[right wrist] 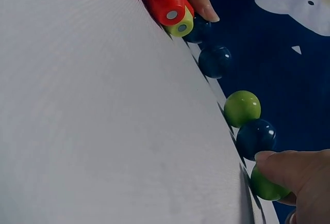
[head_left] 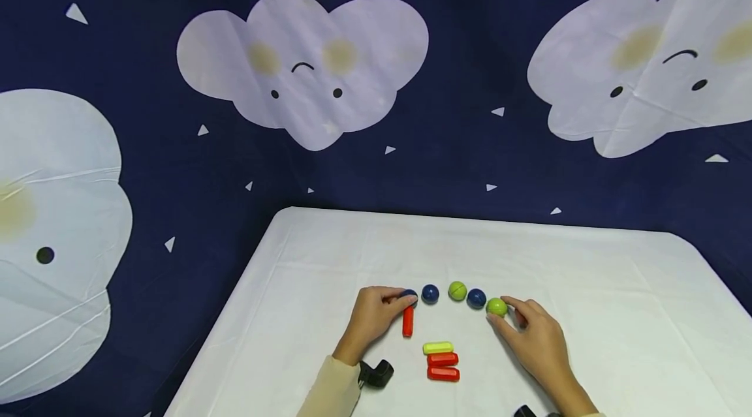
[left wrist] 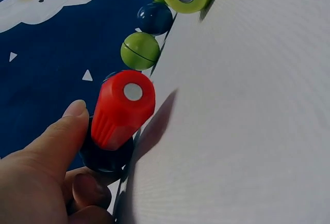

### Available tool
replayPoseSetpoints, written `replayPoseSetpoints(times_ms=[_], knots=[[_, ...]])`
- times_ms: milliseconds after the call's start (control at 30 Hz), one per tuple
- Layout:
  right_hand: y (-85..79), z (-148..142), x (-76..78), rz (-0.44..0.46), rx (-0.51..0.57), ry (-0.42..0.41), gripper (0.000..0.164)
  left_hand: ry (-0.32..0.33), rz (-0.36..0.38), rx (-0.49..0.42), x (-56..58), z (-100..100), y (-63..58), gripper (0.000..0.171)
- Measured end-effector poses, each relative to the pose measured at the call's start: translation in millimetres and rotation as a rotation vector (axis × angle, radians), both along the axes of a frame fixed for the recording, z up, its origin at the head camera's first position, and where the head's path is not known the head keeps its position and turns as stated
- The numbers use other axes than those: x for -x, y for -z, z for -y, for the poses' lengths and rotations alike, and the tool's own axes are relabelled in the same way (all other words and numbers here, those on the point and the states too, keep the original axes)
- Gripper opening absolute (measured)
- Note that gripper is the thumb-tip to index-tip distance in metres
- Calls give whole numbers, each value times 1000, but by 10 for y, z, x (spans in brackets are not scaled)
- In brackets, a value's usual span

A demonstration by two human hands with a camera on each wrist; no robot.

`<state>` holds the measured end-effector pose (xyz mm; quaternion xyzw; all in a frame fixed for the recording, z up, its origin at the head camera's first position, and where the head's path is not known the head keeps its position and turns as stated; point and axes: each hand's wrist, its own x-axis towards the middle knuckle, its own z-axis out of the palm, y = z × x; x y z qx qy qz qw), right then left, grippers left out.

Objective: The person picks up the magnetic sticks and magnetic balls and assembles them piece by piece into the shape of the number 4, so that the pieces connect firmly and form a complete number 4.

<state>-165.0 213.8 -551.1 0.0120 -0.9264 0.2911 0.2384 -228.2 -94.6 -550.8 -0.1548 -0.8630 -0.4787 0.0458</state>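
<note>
My left hand (head_left: 370,316) pinches a dark blue ball (head_left: 409,295) between thumb and fingers. A red rod (head_left: 408,323) with a silver disc in its end extends from that ball towards me, apparently touching it. On the right, my right hand (head_left: 537,340) holds a green ball (head_left: 496,307) between thumb and fingertips. Between the hands lie a second blue ball (head_left: 430,293), another green ball (head_left: 457,291) and a third blue ball (head_left: 476,298). The third blue ball sits close against the held green one; in the head view I cannot tell whether they touch.
Nearer to me lie a yellow-green rod (head_left: 438,348) and two red rods (head_left: 443,359), stacked side by side. Everything rests on a white-covered table (head_left: 329,254). Behind its far edge hangs a dark blue cloth (head_left: 458,162) printed with clouds. Black wrist gear (head_left: 377,374) sits at my left wrist.
</note>
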Motion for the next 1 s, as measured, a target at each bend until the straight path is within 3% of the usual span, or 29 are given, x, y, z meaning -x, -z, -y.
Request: replayPoseSetpoints(times_ms=[267,567,833,1000], knots=[[-127,87,-39,-26,45,17,38,5,0,-7,10,-21,2,30],[-332,803,-283,-78,26,-173,39,-8,29,1,-5,-5,11,33],[-187,1280,-354,-114,129,-246,39,-4,22,-1,20,-9,8,36],[-44,1370,-375,-136,84,-235,39,-7,20,3,20,4,4,35]])
